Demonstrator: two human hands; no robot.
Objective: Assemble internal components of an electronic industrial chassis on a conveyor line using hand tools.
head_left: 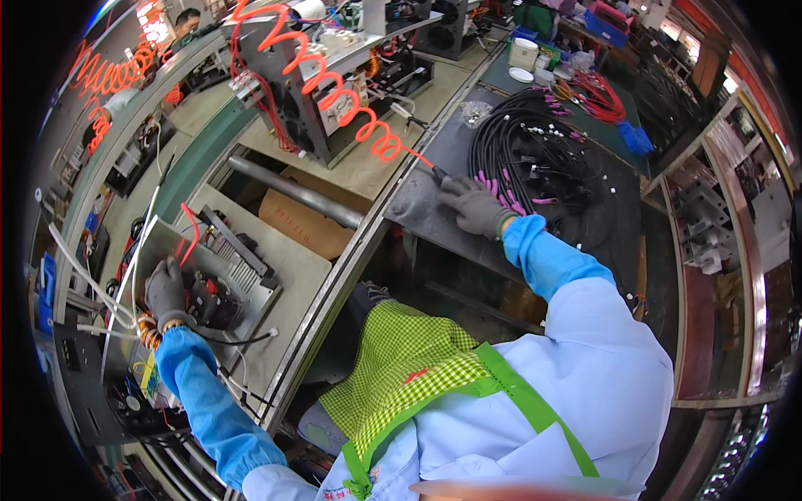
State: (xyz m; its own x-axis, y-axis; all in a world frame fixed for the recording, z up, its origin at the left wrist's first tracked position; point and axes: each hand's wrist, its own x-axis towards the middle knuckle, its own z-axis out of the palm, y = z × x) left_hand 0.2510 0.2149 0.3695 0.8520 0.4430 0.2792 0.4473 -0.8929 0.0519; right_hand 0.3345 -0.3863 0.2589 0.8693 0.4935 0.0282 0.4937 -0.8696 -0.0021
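the left hand (167, 292) rests flat on the open metal chassis (221, 280) at lower left, grip spread — the right hand (474, 207) closes around a screwdriver (438, 174) on the dark table (434, 200), beside black cables (535, 150).

A second open metal chassis (313, 100) stood at the far end of the tan surface (368, 163), with an orange coiled hose (334, 92) looping across it. Another orange coil (109, 75) hung near the far left edge. A grey metal roller (288, 190) lay across the gap in the surface, with a brown cardboard piece (305, 224) just beside it. On the dark mat (434, 179) to the right lay a large bundle of black cables with pink ends (535, 150). Toward the far right corner sat a white tub (524, 53), a coil of red wire (597, 96) and a blue bin (637, 138). A green and yellow checked apron (401, 367) hung at the near edge.
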